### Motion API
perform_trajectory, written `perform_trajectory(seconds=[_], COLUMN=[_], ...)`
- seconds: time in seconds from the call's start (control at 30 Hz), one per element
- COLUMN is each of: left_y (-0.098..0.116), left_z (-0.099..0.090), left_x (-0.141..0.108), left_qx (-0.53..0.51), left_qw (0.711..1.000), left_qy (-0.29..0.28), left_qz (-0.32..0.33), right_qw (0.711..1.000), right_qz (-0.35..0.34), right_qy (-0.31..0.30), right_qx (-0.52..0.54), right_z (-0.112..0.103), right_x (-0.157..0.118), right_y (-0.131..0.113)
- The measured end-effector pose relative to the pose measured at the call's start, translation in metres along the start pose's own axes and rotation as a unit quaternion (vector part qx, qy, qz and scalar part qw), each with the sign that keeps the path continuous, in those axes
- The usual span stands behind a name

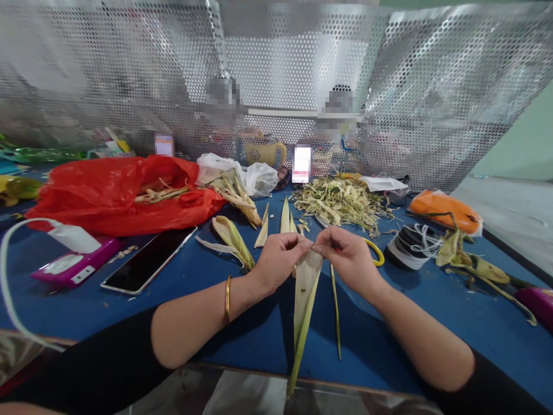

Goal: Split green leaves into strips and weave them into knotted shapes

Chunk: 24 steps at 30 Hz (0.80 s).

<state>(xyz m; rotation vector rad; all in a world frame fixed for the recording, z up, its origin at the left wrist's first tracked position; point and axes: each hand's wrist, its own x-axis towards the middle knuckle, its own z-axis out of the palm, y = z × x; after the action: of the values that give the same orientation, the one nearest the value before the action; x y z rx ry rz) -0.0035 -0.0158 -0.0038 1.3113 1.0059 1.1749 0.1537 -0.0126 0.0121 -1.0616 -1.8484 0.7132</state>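
A long pale corn husk leaf [305,300] hangs from my fingertips over the table, its green tip reaching past the front edge. My left hand [274,262] pinches its upper left corner between thumb and finger. At the upper right corner, my right hand [352,262] is closed in the same kind of pinch. A yellow loop handle [375,252] shows behind my right hand; the rest of that tool is mostly hidden. Below the right hand lies a thin green strip [336,311]. Beyond my hands are loose husk pieces [285,218], and a folded husk [233,239] is on the left.
Shredded husk [341,202] is heaped at the back. A red plastic bag [108,196], a phone [149,262] and a purple power strip [78,265] occupy the left. To the right are a cord spool [412,246] and an orange bag [444,210]. A perforated metal screen [285,69] stands behind.
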Motion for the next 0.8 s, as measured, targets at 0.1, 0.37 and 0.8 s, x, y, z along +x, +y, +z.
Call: perform_trajectory(seconds=[0.1, 0.37, 0.8], left_y=[0.0006, 0.0003, -0.0077], left_z=[0.0006, -0.002, -0.0067], left_x=[-0.0003, 0.0017, 0.0073], left_qx=[-0.012, 0.062, 0.153], left_qw=[1.0, 0.997, 0.985], left_qy=[0.003, 0.026, 0.041], left_qz=[-0.006, 0.025, 0.062], right_qw=[0.998, 0.997, 0.994], right_qz=[-0.049, 0.062, -0.066], right_qy=[-0.003, 0.008, 0.051], right_qx=[-0.046, 0.046, -0.075], right_z=[-0.0006, 0.0052, 0.008], right_x=[-0.0016, -0.0012, -0.0098], right_y=[-0.0006, -0.0002, -0.0028])
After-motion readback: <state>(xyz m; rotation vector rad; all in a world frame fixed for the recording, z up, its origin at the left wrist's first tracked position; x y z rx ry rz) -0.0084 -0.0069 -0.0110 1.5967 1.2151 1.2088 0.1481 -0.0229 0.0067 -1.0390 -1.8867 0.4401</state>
